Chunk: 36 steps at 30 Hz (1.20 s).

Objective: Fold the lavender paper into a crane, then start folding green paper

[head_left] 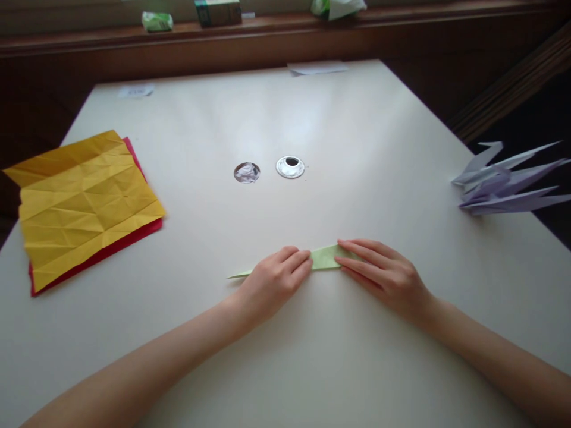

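A pale green piece of folded origami paper (325, 258) lies nearly level near the middle of the white table (285, 345), its thin pointed end sticking out to the left. My left hand (279, 273) is closed over its left part, fingertips bent down on the paper. At the right end, my right hand (386, 273) holds the paper under fairly straight fingers. Both thumbs are hidden, and so is the paper beneath the hands.
Creased yellow paper (89, 202) lies over a red sheet (100, 254) on the left. Folded white and lilac paper cranes (499, 184) stand at the right edge. Two round holes, one with a metal ring (289, 168), sit mid-table. Small packages line the wooden ledge (276, 24) behind.
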{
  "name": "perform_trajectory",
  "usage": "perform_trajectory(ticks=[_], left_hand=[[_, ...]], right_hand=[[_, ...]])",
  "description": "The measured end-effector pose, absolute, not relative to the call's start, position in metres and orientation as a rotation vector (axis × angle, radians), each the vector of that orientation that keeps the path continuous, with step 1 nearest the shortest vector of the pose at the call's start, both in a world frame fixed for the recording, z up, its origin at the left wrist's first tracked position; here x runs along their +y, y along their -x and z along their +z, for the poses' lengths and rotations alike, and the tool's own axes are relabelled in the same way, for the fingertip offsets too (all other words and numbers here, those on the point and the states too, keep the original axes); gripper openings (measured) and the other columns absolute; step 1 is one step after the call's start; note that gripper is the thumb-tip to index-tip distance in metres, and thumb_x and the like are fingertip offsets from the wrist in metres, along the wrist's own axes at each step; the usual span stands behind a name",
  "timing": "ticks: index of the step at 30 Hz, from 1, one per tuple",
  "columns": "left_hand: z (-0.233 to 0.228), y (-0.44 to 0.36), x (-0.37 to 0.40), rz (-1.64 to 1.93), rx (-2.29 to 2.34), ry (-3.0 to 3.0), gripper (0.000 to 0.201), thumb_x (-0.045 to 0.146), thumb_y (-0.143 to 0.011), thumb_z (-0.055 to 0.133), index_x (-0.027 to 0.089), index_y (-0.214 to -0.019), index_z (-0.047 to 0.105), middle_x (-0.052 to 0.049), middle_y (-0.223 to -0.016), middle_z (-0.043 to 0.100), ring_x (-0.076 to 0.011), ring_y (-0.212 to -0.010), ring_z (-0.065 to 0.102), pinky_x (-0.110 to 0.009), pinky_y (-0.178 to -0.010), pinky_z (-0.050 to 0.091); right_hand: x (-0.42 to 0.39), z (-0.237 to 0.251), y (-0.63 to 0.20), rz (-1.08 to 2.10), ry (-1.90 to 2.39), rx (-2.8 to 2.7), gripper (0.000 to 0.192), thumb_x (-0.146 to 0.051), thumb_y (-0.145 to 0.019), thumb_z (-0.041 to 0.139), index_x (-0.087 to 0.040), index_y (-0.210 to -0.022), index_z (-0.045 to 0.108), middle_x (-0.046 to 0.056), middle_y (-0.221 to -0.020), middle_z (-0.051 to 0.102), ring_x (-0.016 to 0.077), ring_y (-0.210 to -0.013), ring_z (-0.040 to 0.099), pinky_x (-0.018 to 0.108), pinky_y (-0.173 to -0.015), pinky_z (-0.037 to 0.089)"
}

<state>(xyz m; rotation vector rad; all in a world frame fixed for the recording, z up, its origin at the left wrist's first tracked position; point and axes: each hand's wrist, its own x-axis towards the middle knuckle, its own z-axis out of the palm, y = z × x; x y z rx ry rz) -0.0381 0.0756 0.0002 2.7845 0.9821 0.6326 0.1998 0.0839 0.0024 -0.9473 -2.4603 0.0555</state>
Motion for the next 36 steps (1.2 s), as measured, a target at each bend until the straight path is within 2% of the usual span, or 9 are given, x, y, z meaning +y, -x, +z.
perform_trajectory(ticks=[8, 14, 20, 27, 31, 36], left_hand=[[-0.006, 0.038, 0.076, 0.784, 0.955, -2.741, 0.022, 0.006, -0.085, 0.041, 0.01, -0.101, 0.054, -0.009, -0.103, 0.061, -0.0172, -0.094, 0.052, -0.029, -0.078, 0.052], [-0.006, 0.038, 0.075, 0.794, 0.957, -2.716, 0.024, 0.006, -0.085, 0.04, 0.01, -0.103, 0.054, -0.009, -0.106, 0.061, -0.0175, -0.095, 0.052, -0.03, -0.078, 0.052], [-0.008, 0.042, 0.074, 0.789, 0.966, -2.564, 0.025, 0.009, -0.084, 0.044, 0.012, -0.107, 0.055, -0.008, -0.111, 0.06, -0.0176, -0.101, 0.05, -0.031, -0.083, 0.05], [-0.009, 0.044, 0.079, 0.874, 1.001, -2.25, 0.016, 0.016, -0.085, 0.048, 0.018, -0.092, 0.061, -0.003, -0.103, 0.063, -0.0141, -0.098, 0.052, -0.029, -0.085, 0.048], [-0.01, 0.044, 0.082, 0.834, 0.937, -2.242, 0.017, 0.016, -0.085, 0.046, 0.019, -0.092, 0.062, -0.004, -0.107, 0.062, -0.0156, -0.103, 0.05, -0.032, -0.089, 0.045], [-0.01, 0.042, 0.083, 0.869, 0.966, -2.197, 0.014, 0.016, -0.084, 0.049, 0.018, -0.089, 0.063, -0.004, -0.103, 0.063, -0.0145, -0.099, 0.051, -0.029, -0.087, 0.046]], right_hand=[[0.082, 0.003, -0.194, 0.014, 0.952, -2.42, 0.023, -0.009, -0.072, 0.062, -0.018, -0.093, 0.063, 0.009, -0.106, 0.064, 0.022, -0.101, 0.056, 0.037, -0.084, 0.05], [0.08, 0.003, -0.181, 0.092, 0.952, -2.412, 0.031, -0.01, -0.075, 0.06, -0.015, -0.105, 0.058, 0.01, -0.108, 0.063, 0.0215, -0.106, 0.055, 0.037, -0.088, 0.049], [0.089, 0.002, -0.183, 0.187, 0.901, -2.452, 0.023, -0.013, -0.078, 0.057, -0.02, -0.1, 0.061, 0.007, -0.107, 0.064, 0.0189, -0.101, 0.057, 0.035, -0.086, 0.05], [0.095, 0.002, -0.183, 0.228, 0.821, -2.447, 0.023, -0.012, -0.077, 0.059, -0.019, -0.098, 0.062, 0.008, -0.106, 0.064, 0.0188, -0.102, 0.057, 0.036, -0.087, 0.049], [0.099, 0.002, -0.18, 0.263, 0.78, -2.456, 0.021, -0.012, -0.077, 0.058, -0.019, -0.097, 0.062, 0.007, -0.104, 0.066, 0.0181, -0.099, 0.058, 0.034, -0.084, 0.051], [0.1, 0.001, -0.177, 0.254, 0.769, -2.443, 0.019, -0.014, -0.077, 0.059, -0.019, -0.095, 0.063, 0.006, -0.1, 0.067, 0.0179, -0.096, 0.06, 0.033, -0.082, 0.052]])
